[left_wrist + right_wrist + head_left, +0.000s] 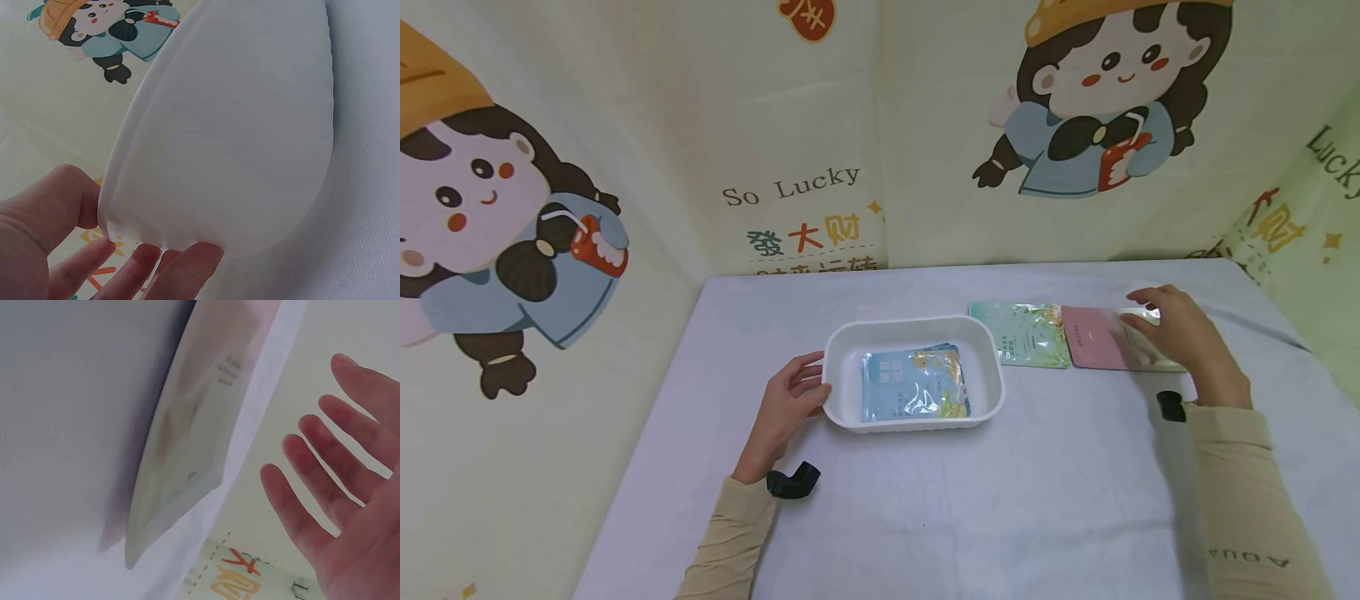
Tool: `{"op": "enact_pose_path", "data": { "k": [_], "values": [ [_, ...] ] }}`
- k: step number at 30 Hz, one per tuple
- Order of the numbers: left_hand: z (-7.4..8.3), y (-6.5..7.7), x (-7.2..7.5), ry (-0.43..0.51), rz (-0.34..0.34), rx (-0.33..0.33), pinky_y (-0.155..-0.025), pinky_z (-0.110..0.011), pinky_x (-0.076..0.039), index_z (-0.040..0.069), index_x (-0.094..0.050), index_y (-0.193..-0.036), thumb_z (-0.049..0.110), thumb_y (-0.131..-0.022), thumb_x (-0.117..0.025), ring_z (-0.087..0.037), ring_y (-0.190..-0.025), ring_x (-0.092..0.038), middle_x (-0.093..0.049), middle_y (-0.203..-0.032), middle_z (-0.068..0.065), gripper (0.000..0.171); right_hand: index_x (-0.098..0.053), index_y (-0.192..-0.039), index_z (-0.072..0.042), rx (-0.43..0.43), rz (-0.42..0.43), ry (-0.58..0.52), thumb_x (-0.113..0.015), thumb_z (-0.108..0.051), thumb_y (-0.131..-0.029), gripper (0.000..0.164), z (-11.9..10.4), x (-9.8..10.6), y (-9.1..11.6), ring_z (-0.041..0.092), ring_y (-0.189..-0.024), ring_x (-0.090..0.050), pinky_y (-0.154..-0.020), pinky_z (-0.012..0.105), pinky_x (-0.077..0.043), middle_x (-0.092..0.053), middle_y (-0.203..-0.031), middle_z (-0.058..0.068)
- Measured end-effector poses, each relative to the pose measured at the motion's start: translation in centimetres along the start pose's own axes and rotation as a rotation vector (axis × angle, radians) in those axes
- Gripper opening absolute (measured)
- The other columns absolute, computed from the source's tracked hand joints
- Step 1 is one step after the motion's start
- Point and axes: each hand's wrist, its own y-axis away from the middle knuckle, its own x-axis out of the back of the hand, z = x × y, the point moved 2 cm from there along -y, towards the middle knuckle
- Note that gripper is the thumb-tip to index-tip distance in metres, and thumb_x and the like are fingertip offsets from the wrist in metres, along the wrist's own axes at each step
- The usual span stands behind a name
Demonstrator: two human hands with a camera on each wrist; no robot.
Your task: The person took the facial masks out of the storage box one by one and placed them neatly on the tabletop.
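Observation:
A white plastic tray [917,426] stands on the table, with blue sachet packets [913,383] lying inside it. My left hand [786,408] holds the tray's left end, thumb at the rim and fingers against the outer wall in the left wrist view. To the tray's right lies a green sachet packet [1022,335]. Beside that is a pink sachet packet [1101,337] with a pale right end. Above this pale end hovers my right hand [1180,329], fingers spread apart. The right wrist view shows the same hand [350,481] apart from the packet [194,431].
A white cloth covers the table [925,517]. Behind it and at the sides hangs a cream curtain [940,225] printed with cartoon figures and lettering. Black wrist devices [793,481] sit at both cuffs.

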Motion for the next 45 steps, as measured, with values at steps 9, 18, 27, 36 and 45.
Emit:
{"op": "enact_pose_path", "data": {
  "k": [9,18,27,36,45],
  "values": [
    [0.0,0.0,0.0,0.002,0.003,0.009,-0.079,-0.042,-0.06,0.018,-0.054,-0.138,0.01,-0.09,-0.069,-0.03,-0.117,-0.062,-0.06,-0.132,-0.013,0.051,-0.052,-0.131,0.008,0.023,-0.007,0.007,-0.066,-0.018,-0.095,0.047,-1.9,0.0,0.4,0.051,-0.111,-0.045,-0.092,0.07,-0.04,-0.046,-0.123,0.034],
    [-0.1,0.1,0.0,-0.003,0.014,0.009,-0.078,-0.041,-0.06,0.018,-0.054,-0.138,0.01,-0.09,-0.069,-0.031,-0.117,-0.062,-0.061,-0.132,-0.013,0.051,-0.05,-0.133,0.006,0.081,-0.019,-0.017,-0.065,-0.018,-0.096,0.047,-3.7,-0.2,0.9,0.05,-0.115,-0.045,-0.093,0.071,-0.039,-0.046,-0.127,0.032],
    [-0.1,0.1,0.0,0.009,0.008,0.007,-0.078,-0.041,-0.06,0.018,-0.054,-0.138,0.01,-0.09,-0.069,-0.031,-0.118,-0.062,-0.061,-0.132,-0.013,0.051,-0.05,-0.135,0.006,0.167,-0.034,0.001,-0.065,-0.013,-0.095,0.047,-5.7,-0.6,1.3,0.048,-0.115,-0.048,-0.091,0.068,-0.043,-0.049,-0.13,0.031],
    [-0.1,0.2,0.0,0.008,0.01,0.013,-0.078,-0.04,-0.06,0.018,-0.054,-0.138,0.01,-0.09,-0.069,-0.031,-0.119,-0.061,-0.06,-0.133,-0.013,0.051,-0.051,-0.136,0.003,0.26,-0.033,-0.037,-0.063,-0.013,-0.095,0.045,-8.0,-1.2,1.7,0.046,-0.122,-0.047,-0.098,0.065,-0.041,-0.051,-0.134,0.027],
    [-0.1,0.2,-0.1,0.013,0.005,0.01,-0.078,-0.039,-0.06,0.018,-0.054,-0.138,0.009,-0.09,-0.069,-0.031,-0.119,-0.06,-0.06,-0.133,-0.013,0.051,-0.053,-0.137,0.0,0.266,-0.052,-0.062,-0.068,-0.021,-0.094,0.05,-10.2,-1.5,1.9,0.045,-0.127,-0.046,-0.103,0.065,-0.038,-0.053,-0.134,0.025]
  ]
}}
